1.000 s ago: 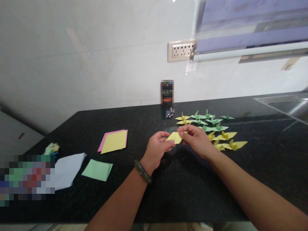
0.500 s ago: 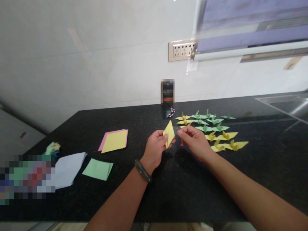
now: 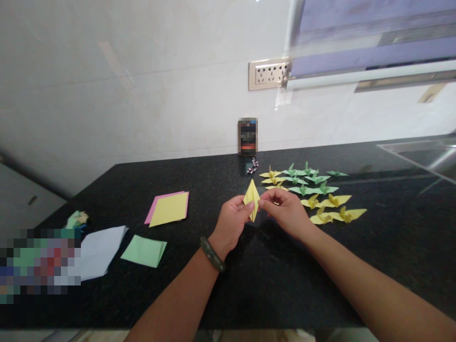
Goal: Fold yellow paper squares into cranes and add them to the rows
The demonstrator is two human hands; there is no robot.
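Note:
A yellow paper folded into a narrow diamond is held upright above the dark counter. My left hand pinches its left side, thumb across the front and fingers behind. The thumb and forefinger of my right hand are closed on the diamond's right edge. Just beyond my right hand stand rows of folded paper cranes, among them a green crane and a yellow crane. My right hand hides part of the yellow ones.
Left of my hands lie yellow and pink paper squares, a folded green sheet, white paper and crumpled paper. A phone with a beaded strap leans on the wall. A metal-edged recess lies far right.
My right hand has moved left from beside the yellow paper and now grips its right edge. The diamond has turned slightly more upright in my left hand.

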